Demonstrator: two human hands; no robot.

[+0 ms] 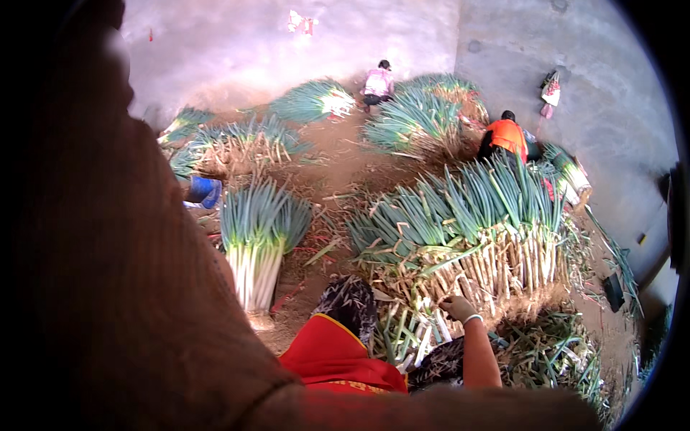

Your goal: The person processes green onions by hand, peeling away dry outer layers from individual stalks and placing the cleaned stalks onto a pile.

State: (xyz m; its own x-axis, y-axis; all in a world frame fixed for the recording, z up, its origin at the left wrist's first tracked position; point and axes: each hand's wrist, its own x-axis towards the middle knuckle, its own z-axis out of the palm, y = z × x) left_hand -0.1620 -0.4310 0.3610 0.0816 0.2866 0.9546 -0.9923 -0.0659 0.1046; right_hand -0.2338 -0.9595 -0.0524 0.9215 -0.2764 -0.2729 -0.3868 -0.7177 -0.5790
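Observation:
A large brown, ribbed shape very close to the camera covers the left side of the view; it looks like my left hand (144, 273) or its sleeve, blurred, with no fingers to make out. My right hand (460, 307), in a pale glove with a white band at the wrist, is at the near base of a big upright stand of green onions (496, 251). Its fingers are curled together, and what they hold, if anything, is too small to see. Cut white and green onion pieces (410, 330) lie just left of it, beside my patterned trouser leg.
A cleaned bundle of green onions (255, 266) stands at left, with a blue bucket (203, 192) behind it. Leaf scraps (553, 352) are heaped at lower right. Farther off, a person in orange (507, 136) and one in pink (377, 85) crouch among more onion piles (417, 122).

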